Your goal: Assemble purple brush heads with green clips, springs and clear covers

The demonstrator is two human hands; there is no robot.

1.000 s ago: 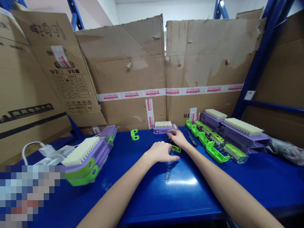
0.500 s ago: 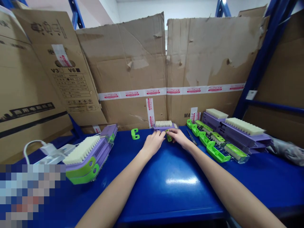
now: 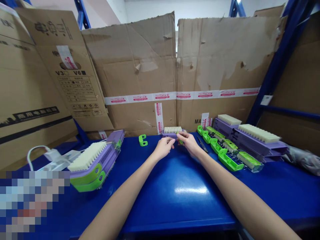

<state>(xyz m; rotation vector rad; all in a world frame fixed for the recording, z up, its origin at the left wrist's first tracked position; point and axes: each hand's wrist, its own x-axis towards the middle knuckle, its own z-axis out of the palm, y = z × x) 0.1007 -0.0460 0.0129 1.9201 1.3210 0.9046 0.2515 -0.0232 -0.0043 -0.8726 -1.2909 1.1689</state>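
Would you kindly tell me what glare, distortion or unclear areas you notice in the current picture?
Head view, lower middle: white glare on the glossy blue table; head view, right: the blue post slants, perhaps wide-angle distortion; head view, lower left: a mosaic patch hides what lies there; head view, centre: the green piece in the right hand shows too small for detail.

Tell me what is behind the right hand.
Behind the right hand are a purple unit with cream bristles and, beyond, taped cardboard. The hand and the green piece it holds hide some of the unit's right side.
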